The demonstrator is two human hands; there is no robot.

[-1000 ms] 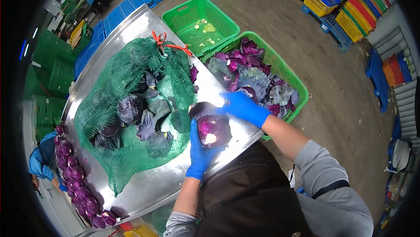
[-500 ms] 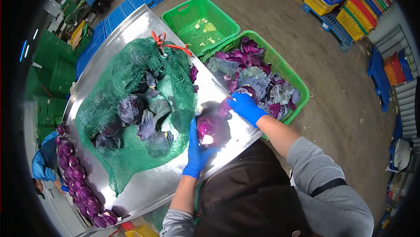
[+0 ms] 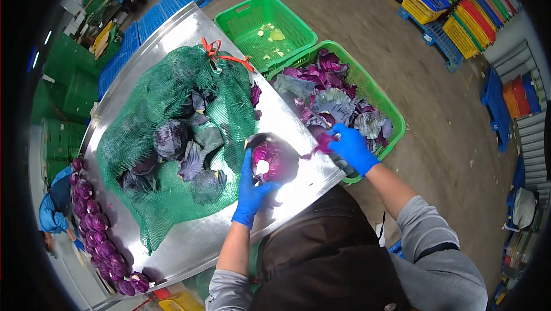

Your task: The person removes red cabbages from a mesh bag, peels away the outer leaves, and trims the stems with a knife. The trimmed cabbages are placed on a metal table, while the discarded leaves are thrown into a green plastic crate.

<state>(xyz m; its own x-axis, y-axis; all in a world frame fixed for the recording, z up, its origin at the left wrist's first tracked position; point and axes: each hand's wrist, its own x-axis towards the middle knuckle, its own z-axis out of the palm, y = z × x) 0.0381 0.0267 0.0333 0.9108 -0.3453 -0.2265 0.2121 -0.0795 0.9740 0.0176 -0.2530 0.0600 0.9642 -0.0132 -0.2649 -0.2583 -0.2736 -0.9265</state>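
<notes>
A red cabbage (image 3: pixel 272 162) with a pale cut stem sits near the steel table's (image 3: pixel 298 190) right edge. My left hand (image 3: pixel 250 189), in a blue glove, is wrapped round its left side and steadies it. Between the fingers of my gloved right hand (image 3: pixel 351 149) hangs a purple cabbage leaf (image 3: pixel 322 143), just past the table edge. Below that hand stands a green crate (image 3: pixel 396 117) full of loose purple leaves (image 3: pixel 333 104). Left of the cabbage lies an open green mesh bag (image 3: pixel 138 116) with several dark red cabbages (image 3: pixel 171 139) and loose leaves in it.
A row of peeled red cabbages (image 3: pixel 99 222) lines the table's far left edge. Another green crate (image 3: pixel 229 31), with a few pale scraps, adjoins the leaf crate. A co-worker in blue (image 3: pixel 53 212) is beyond the table. Stacked crates (image 3: pixel 459 18) stand at the upper right.
My right hand has moved right and down, away from the cabbage, pulling the leaf over the crate. My left hand stays at the cabbage, which has turned slightly, its stem shifting up and left.
</notes>
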